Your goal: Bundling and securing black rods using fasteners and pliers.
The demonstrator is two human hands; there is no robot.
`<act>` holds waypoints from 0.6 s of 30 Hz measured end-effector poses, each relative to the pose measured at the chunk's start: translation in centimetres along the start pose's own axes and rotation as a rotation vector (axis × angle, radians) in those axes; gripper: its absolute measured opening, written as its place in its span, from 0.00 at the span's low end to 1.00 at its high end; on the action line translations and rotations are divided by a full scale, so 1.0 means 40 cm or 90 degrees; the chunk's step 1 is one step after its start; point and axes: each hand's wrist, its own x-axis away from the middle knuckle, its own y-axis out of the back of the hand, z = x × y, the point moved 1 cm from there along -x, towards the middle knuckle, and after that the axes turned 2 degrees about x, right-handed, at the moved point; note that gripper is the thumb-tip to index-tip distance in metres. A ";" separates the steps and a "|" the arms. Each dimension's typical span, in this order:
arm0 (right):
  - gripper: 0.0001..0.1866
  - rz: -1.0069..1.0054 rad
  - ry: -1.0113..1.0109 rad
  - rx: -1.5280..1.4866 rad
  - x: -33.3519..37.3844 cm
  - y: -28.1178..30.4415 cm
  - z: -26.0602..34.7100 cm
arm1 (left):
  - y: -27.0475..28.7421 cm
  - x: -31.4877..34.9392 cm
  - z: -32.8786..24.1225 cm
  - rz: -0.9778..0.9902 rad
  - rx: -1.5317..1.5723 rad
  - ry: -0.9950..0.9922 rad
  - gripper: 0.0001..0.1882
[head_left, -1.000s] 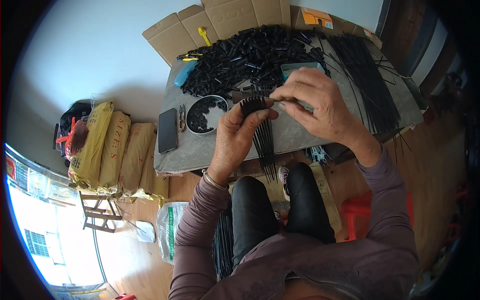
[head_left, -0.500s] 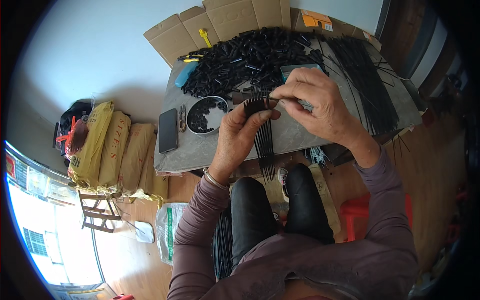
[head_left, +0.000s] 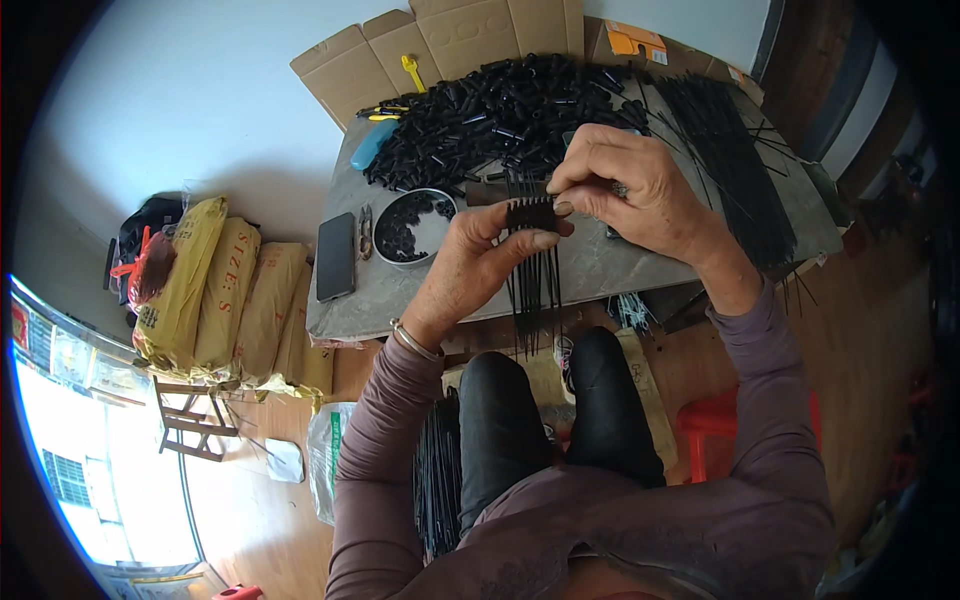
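Over the table's near edge, my left hand (head_left: 475,258) is closed round a row of thin black rods (head_left: 535,285). Thumb and fingers clamp them at a dark, ridged band (head_left: 530,214); rod ends stick up above it and long ends hang below. My right hand (head_left: 640,190) meets the right side of this row, thumb and forefinger pinched together. What that pinch holds is too small and hidden to name. Just left of my left hand stands a round metal tin (head_left: 432,234) with small black pieces inside. A large heap of short black tubes (head_left: 480,120) lies beyond both hands.
On the grey table (head_left: 390,297) are a phone (head_left: 336,258), pliers (head_left: 365,232), a blue object (head_left: 374,144) and more black rods (head_left: 725,165) at right. Cardboard (head_left: 480,40) lines the back. Sacks (head_left: 225,295) lean left; a red stool (head_left: 700,430) stands right.
The rods in my left hand have turned to hang straighter, and the hand has shifted slightly right. A thin dark piece seen earlier at my right fingertips no longer shows.
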 end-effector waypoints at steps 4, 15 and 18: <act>0.08 0.012 -0.014 -0.041 -0.021 -0.013 -0.001 | 0.027 -0.008 -0.002 0.013 -0.061 0.001 0.13; 0.14 0.030 0.105 0.105 -0.065 -0.041 -0.014 | 0.078 -0.010 0.000 -0.018 -0.317 -0.139 0.24; 0.14 0.013 0.144 0.136 -0.077 -0.049 -0.005 | 0.083 -0.003 0.006 -0.017 -0.292 -0.111 0.24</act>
